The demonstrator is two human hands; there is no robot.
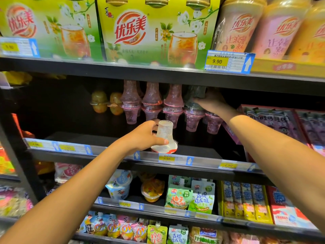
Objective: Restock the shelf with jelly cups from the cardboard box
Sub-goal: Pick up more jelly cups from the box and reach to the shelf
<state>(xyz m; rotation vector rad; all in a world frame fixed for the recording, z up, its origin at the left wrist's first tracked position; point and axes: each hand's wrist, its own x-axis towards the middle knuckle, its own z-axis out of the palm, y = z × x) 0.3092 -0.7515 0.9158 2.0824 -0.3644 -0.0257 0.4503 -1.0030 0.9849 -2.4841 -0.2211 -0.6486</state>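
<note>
My left hand (143, 138) grips a clear whitish jelly cup (164, 138), upside down, its wide lid just above the front of the middle shelf (112, 154). Deeper on that shelf stand stacks of pink jelly cups (152, 103), each pair stacked lid to lid. My right hand (211, 103) reaches to the rightmost stack and holds a dark jelly cup (196, 93) on top of a pink one. Two yellow jelly cups (99, 102) sit at the back left. The cardboard box is out of view.
The upper shelf edge (158, 76) hangs low over the stacks, with green milk-tea cartons (154, 32) above. Purple snack boxes (274, 120) fill the right of the middle shelf. Lower shelves hold cups and pouches (179, 196). The left part of the middle shelf is dark.
</note>
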